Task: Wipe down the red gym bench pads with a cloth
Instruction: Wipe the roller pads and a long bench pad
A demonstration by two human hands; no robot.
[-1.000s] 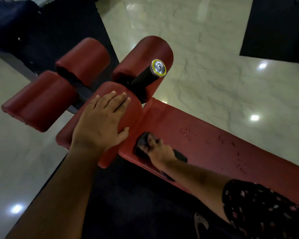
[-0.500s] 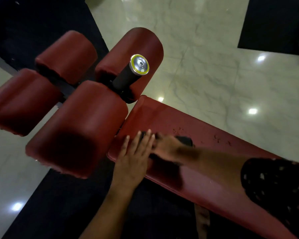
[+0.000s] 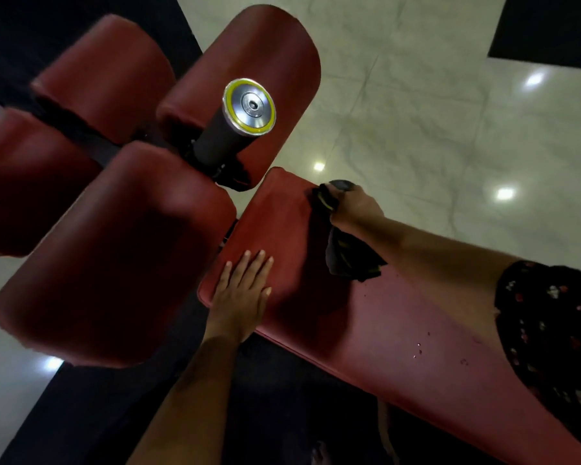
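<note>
The long red bench pad (image 3: 399, 323) runs from the centre to the lower right. My left hand (image 3: 244, 293) lies flat on its near end, fingers straight. At the pad's far edge my right hand (image 3: 353, 206) grips a dark cloth (image 3: 348, 256), which hangs down onto the pad below the wrist. Several red roller pads sit at the left: a large near one (image 3: 114, 260), one behind the post (image 3: 265, 72), and two further left (image 3: 108, 72).
A black post with a silver, yellow-ringed cap (image 3: 249, 107) sticks up between the rollers. Pale marble floor (image 3: 416, 112) with light reflections lies beyond the bench. Black matting (image 3: 81, 424) lies under it, and another dark mat (image 3: 550, 28) at top right.
My left hand left the near roller pad and now lies flat on the bench pad's end. My right hand moved the cloth from the near side across to the pad's far edge.
</note>
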